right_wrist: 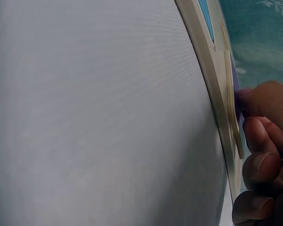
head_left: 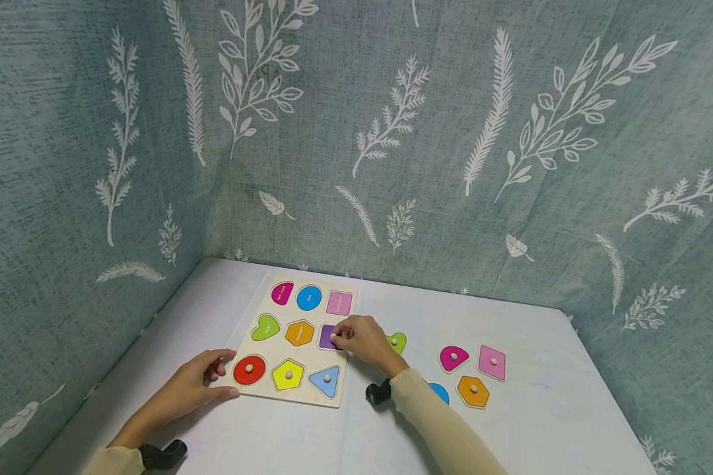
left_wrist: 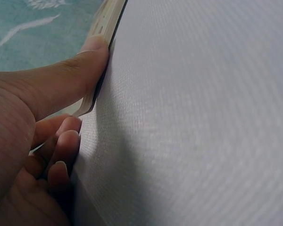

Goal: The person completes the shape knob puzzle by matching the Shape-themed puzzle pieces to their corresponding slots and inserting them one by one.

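A wooden puzzle board [head_left: 273, 349] lies on the table. My left hand [head_left: 193, 382] holds its near left corner, thumb [left_wrist: 92, 54] against the near edge and the other fingers by the left side. With thumb and forefinger, my right hand [head_left: 362, 340] pinches the knob of a purple square puzzle piece [head_left: 325, 335] over the board's right side. In the right wrist view this piece [right_wrist: 231, 99] shows its edge at the board's surface, slightly tilted. A red round piece [head_left: 255, 375], a yellow pentagon [head_left: 295, 380] and a blue triangle [head_left: 333, 388] sit in the near row.
Right of the board lie loose knobbed pieces: a green heart [head_left: 401, 340], partly behind my right hand, a magenta semicircle [head_left: 448, 363], a pink quadrilateral [head_left: 492, 371], an orange hexagon [head_left: 472, 398] and a blue piece [head_left: 440, 394] partly under my sleeve. Patterned cloth [head_left: 333, 132] walls the table.
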{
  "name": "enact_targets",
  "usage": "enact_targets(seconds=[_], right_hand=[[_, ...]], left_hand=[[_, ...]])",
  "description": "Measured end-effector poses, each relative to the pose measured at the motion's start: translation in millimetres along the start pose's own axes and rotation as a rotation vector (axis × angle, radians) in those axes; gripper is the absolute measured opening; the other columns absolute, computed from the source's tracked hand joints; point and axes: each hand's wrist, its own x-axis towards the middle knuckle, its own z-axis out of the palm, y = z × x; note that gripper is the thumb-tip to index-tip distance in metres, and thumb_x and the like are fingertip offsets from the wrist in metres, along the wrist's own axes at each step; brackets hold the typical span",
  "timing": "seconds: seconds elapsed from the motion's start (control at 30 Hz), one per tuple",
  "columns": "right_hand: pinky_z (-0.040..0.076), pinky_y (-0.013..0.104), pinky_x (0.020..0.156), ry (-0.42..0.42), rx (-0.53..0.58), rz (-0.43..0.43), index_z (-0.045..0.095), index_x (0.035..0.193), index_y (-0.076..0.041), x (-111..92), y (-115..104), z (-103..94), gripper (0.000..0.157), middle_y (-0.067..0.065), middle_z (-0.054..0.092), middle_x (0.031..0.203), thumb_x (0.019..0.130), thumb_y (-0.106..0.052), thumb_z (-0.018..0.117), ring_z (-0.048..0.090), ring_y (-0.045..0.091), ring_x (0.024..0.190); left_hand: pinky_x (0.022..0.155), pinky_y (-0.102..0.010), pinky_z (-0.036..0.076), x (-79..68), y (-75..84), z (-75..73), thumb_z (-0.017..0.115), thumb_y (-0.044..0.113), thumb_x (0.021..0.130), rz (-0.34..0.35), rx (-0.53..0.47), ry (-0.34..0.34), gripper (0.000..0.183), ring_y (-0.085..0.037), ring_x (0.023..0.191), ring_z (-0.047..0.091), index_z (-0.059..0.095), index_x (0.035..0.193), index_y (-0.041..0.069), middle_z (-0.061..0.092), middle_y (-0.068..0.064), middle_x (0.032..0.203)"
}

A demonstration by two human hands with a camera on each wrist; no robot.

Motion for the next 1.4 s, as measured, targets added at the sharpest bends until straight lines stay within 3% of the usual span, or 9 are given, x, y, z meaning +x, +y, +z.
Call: enact_targets(seconds=[0.87, 1.1, 1.27, 1.4], right_hand=[[0.044, 0.024, 0.065, -0.031, -0.023, 0.059, 0.079, 0.099, -0.018, 3.4, -2.5, 0.2, 0.015, -0.011, 0.06, 0.074, 0.094, -0.033, 0.077, 0.053, 0.007, 0.071], [0.045, 0.025, 0.06, -0.035, 0.0, 0.041, 0.078, 0.107, -0.016, -9.7, 1.5, -20.7, 0.017, -0.012, 0.063, 0.077, 0.095, -0.028, 0.076, 0.055, 0.009, 0.067], [0.043, 0.025, 0.057, 0.022, -0.001, -0.02, 0.078, 0.106, -0.014, -21.6, 17.6, -38.2, 0.013, -0.011, 0.062, 0.074, 0.095, -0.022, 0.075, 0.051, 0.008, 0.061], [0.043, 0.026, 0.057, 0.067, -0.006, -0.013, 0.078, 0.104, -0.014, -34.7, 28.6, -49.8, 0.012, -0.011, 0.061, 0.074, 0.095, -0.021, 0.076, 0.049, 0.008, 0.059]], left_hand=[[0.074, -0.025, 0.047, -0.4, -1.2, -0.6, 0.096, 0.03, 0.07, 0.03, -0.018, 0.001, 0.086, -0.021, 0.089, 0.05, 0.056, 0.138, -0.004, 0.05, -0.004, 0.093], [0.074, -0.025, 0.047, -1.3, -1.8, 1.7, 0.096, 0.028, 0.071, 0.008, -0.034, -0.014, 0.085, -0.021, 0.09, 0.05, 0.055, 0.139, -0.005, 0.05, -0.004, 0.094], [0.075, -0.025, 0.048, -0.1, -2.0, -0.2, 0.095, 0.031, 0.072, 0.012, -0.027, -0.016, 0.087, -0.021, 0.091, 0.05, 0.054, 0.139, -0.004, 0.05, -0.004, 0.095], [0.076, -0.025, 0.049, 0.6, -2.7, -0.8, 0.095, 0.031, 0.071, 0.015, -0.033, -0.02, 0.087, -0.022, 0.091, 0.05, 0.055, 0.139, -0.004, 0.05, -0.005, 0.094]])
